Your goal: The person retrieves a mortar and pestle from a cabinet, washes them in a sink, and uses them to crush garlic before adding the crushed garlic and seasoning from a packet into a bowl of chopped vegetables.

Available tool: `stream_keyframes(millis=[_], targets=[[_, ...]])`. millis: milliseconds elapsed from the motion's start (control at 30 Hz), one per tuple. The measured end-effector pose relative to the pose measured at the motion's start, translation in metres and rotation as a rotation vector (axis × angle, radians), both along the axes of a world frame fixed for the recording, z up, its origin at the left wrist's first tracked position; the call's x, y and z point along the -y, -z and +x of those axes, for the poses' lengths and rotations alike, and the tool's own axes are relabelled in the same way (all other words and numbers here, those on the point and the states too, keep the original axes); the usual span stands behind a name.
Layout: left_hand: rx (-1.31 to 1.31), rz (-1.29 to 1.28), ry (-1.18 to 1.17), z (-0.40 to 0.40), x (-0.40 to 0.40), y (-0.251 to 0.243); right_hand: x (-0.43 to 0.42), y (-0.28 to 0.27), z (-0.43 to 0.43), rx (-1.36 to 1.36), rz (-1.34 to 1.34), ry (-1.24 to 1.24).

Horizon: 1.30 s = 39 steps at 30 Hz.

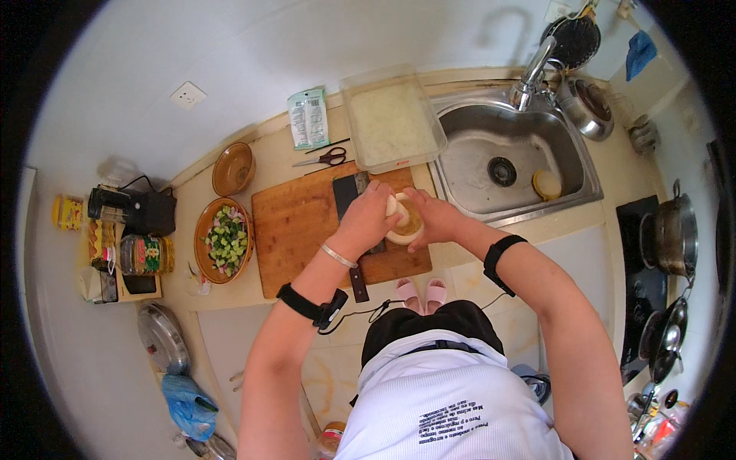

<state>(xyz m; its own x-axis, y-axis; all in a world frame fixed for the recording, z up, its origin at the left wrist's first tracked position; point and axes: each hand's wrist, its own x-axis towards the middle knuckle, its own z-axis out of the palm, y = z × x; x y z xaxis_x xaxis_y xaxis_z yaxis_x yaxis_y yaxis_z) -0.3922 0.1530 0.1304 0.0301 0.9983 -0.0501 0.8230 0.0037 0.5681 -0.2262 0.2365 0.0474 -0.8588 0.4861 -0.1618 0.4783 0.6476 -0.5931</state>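
My left hand grips a pale pestle whose lower end is inside a small round mortar. Around the right side of the mortar curls my right hand, steadying it. Some yellowish crushed matter shows in the mortar. Both are over the right part of a wooden cutting board. A cleaver with a dark handle lies on the board beneath my left hand, its handle jutting past the front edge. The middle of its blade is hidden by my hand.
Scissors, a green-white packet and a clear plastic tub lie behind the board. A bowl of chopped vegetables and an empty brown bowl stand left. The steel sink is right, the black stove farther right.
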Motion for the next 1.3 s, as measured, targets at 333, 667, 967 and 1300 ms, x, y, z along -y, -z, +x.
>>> stream_keyframes(millis=[333, 667, 967, 1300], targets=[[-0.072, -0.022, 0.141, 0.007, -0.01, 0.018, 0.0, -0.001, 0.0, 0.007, 0.035, -0.026], [-0.044, 0.063, 0.18, 0.015, -0.006, 0.027, 0.008, -0.01, -0.002, 0.046, 0.003, -0.003], [-0.001, 0.083, 0.133, 0.025, -0.003, 0.028, 0.0, -0.013, -0.008, 0.083, 0.019, -0.012], [-0.132, 0.038, 0.102, 0.01, 0.002, 0.019, 0.001, -0.009, -0.001, 0.068, 0.012, 0.001]])
